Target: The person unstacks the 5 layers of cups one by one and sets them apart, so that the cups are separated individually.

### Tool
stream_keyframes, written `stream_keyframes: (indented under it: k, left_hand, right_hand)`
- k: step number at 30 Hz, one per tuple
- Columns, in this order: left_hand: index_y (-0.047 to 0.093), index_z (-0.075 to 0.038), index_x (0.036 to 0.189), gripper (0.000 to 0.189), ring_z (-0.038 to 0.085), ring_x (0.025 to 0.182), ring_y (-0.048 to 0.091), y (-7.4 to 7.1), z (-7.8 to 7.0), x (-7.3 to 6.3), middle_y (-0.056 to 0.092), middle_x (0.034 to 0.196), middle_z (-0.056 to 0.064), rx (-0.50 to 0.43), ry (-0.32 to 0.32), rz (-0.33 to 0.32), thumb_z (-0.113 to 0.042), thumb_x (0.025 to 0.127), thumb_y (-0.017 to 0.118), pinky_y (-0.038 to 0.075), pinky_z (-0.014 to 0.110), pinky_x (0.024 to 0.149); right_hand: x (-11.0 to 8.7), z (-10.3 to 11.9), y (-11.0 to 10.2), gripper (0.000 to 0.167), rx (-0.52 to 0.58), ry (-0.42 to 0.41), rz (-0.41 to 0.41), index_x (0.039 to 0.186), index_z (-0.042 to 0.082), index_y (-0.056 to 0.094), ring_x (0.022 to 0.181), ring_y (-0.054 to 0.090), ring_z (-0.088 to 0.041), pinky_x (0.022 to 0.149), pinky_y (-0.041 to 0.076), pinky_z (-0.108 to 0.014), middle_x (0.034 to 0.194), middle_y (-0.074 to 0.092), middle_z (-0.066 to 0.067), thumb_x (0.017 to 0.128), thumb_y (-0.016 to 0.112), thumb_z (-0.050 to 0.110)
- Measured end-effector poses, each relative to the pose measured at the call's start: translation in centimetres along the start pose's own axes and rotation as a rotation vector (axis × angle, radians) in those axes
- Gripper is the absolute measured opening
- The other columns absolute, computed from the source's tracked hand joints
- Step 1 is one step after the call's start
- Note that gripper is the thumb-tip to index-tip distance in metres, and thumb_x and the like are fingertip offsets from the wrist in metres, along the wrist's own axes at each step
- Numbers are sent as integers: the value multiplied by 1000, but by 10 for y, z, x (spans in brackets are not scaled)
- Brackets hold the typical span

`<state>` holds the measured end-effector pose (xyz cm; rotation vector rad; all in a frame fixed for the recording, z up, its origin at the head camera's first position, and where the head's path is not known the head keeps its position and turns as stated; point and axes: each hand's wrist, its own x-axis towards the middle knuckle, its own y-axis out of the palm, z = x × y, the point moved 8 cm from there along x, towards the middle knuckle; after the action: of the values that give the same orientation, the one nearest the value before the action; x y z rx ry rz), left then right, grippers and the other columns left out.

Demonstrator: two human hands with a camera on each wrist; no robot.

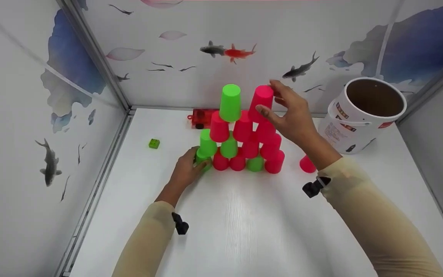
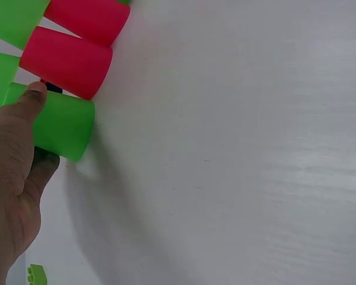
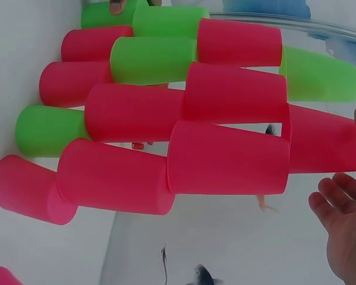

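Upside-down plastic cups form a stepped stack, with green cups and red cups mixed through its rows. At the top left stands a green cup. Beside it is a red cup, with my right hand around its upper part. The right wrist view has the thumb overlapping that cup and other fingers curled close by its side. Low at the left end, my left hand grips the bottom-row green cup, thumb in front and fingers on its outer side.
A white bucket stands at the back right. One loose red cup is near my right forearm. A red toy vehicle sits behind the stack, a green block to its left. Walls border the white table.
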<state>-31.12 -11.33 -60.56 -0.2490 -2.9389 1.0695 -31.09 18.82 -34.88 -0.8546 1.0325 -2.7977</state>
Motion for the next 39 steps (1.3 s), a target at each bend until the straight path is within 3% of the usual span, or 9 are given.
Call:
stream_keyframes:
  k: [9,17,24,28,31,37,39]
  left_hand:
    - [51,-12,160,63,30,147,60,0,-1,0,64,153,10,-10,3,-10,-34,106,76,47,51,126]
    - [48,-12,162,65,30,150,58,3,3,0,63,156,10,5,-20,4,-31,106,76,46,51,128]
    - [48,-11,162,69,30,149,58,1,0,-1,63,155,11,21,31,-10,-35,104,78,46,50,128]
    - [49,-11,161,68,30,149,58,-1,-1,-2,63,154,11,15,50,-14,-36,105,77,46,50,127]
    - [48,-12,162,68,29,150,57,-1,0,-2,62,155,10,17,46,-11,-37,105,76,46,49,128]
    - [48,-11,162,68,31,150,57,1,2,0,62,156,11,16,38,-11,-34,105,77,45,51,128]
    - [48,-10,162,68,31,150,57,2,3,0,62,156,11,20,33,-10,-33,105,77,45,51,129]
  right_hand:
    - [1,-3,-2,68,13,38,19,159,11,54,136,70,-25,110,62,-49,147,70,-10,100,85,23]
    - [-6,-10,-24,69,6,24,-36,159,12,54,135,70,-26,108,62,-52,147,69,-9,99,86,21]
    - [-21,-30,-58,70,-70,56,-100,159,12,55,136,69,-28,107,60,-28,148,69,-9,97,87,22]
    - [-34,-47,-74,72,-68,120,-124,159,12,55,137,68,-30,105,58,-19,149,68,-9,96,88,19]
    - [-47,-65,-81,74,-75,174,-136,161,14,54,137,68,-32,106,60,-23,151,67,-10,96,89,18]
    - [-80,-110,-86,78,-133,254,-128,163,13,52,139,66,-40,109,60,-57,154,64,-16,95,89,15]
    - [-92,-126,-88,79,-147,289,-122,165,13,50,140,65,-42,108,57,-64,155,62,-18,95,88,14]
